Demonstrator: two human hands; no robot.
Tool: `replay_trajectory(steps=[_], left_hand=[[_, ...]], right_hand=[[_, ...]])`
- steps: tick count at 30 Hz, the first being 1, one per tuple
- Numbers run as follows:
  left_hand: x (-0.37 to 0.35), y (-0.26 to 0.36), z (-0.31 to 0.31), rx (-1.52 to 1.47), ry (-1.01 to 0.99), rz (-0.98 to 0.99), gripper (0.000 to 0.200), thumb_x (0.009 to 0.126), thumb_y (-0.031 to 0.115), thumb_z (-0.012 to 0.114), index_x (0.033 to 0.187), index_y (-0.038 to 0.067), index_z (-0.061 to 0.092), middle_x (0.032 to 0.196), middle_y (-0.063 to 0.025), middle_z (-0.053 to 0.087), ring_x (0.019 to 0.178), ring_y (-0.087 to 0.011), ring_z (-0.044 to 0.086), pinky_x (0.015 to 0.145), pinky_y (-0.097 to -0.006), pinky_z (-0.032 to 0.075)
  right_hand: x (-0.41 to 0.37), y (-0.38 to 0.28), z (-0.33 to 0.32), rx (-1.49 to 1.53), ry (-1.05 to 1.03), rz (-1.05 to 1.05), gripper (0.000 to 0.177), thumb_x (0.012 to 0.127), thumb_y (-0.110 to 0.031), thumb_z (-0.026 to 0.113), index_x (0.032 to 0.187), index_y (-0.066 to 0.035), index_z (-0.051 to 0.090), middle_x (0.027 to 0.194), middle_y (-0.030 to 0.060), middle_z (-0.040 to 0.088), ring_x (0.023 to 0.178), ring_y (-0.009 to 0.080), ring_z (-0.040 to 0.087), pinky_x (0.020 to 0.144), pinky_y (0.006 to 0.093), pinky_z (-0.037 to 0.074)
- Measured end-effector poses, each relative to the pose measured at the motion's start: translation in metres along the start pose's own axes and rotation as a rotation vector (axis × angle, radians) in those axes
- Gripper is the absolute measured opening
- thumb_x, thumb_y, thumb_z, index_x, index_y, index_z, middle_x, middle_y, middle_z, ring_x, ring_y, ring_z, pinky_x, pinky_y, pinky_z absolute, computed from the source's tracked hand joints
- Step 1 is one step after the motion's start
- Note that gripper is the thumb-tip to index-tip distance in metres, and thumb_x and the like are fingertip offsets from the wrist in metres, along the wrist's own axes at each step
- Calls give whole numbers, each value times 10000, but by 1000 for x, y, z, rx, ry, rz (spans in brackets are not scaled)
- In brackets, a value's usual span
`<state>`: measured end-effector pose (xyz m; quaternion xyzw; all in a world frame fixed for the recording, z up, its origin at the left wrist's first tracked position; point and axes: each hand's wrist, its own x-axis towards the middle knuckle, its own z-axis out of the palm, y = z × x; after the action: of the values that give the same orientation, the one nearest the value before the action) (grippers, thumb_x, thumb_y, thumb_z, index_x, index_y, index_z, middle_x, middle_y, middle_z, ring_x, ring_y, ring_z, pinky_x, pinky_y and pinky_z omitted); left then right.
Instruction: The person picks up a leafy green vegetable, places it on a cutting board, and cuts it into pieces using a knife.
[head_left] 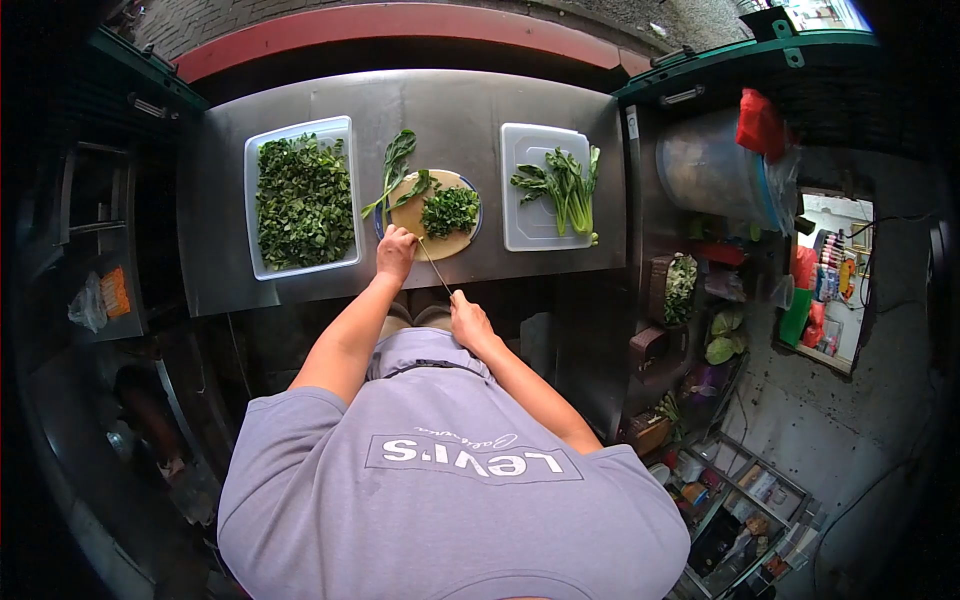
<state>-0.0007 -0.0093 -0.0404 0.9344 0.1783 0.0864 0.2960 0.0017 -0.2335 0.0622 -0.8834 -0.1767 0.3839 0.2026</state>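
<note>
My right hand (470,322) is closed around the handle of a knife (433,262). Its thin blade points up and left, with the tip over the lower edge of a round cutting board (408,218). By that tip, at the board's lower left, my left hand (397,252) has its fingers pinched together; what they hold is too small to make out. Chopped greens (450,210) lie heaped on the board's right half. A leafy stalk (397,160) rests beside the board's upper left, and a loose leaf (416,187) lies on the board.
Left of the board, a clear plastic tub (352,150) is filled with chopped greens. On the right, a bunch of whole leafy greens (570,195) lies on a white plastic lid (525,230). All stand on a steel table (440,100). Shelves with vegetables (680,290) flank the right.
</note>
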Motion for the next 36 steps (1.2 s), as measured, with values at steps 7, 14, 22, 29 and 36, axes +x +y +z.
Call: replay_trajectory(steps=[7,14,22,29,36], left_hand=[[0,0,2,56,-5,-3,50,797,148,763,807,101,749,879,-43,676,958,-244,606,843,-346,535],[2,1,-3,47,-6,-49,48,767,172,791,799,145,768,858,-6,684,934,-222,611,825,-334,533],[2,-2,-2,23,6,-23,63,758,181,797,793,140,765,850,-11,698,910,-224,617,818,-342,533],[2,0,-7,4,6,-42,80,765,180,794,810,132,748,849,-15,693,909,-238,616,805,-359,537],[-1,4,-13,73,7,49,70,792,164,774,850,136,748,851,-18,670,917,-246,610,808,-364,540]], right_hand=[[-1,-8,-11,-28,-59,46,207,1030,-199,505,1170,-46,504,966,338,676,965,534,651,813,605,505],[3,-10,-32,-45,-121,52,204,1030,-205,502,1170,-56,506,1029,330,668,1015,523,641,822,586,498],[7,-3,-21,-31,-136,45,180,1027,-187,494,1135,-44,477,1005,346,660,993,540,636,816,600,490],[-3,9,-10,-54,-134,75,175,1015,-173,482,1150,-63,469,998,335,672,1001,531,646,827,605,503],[6,17,-10,-18,-50,60,177,1027,-205,495,1136,-66,494,951,334,671,959,537,645,800,605,495]])
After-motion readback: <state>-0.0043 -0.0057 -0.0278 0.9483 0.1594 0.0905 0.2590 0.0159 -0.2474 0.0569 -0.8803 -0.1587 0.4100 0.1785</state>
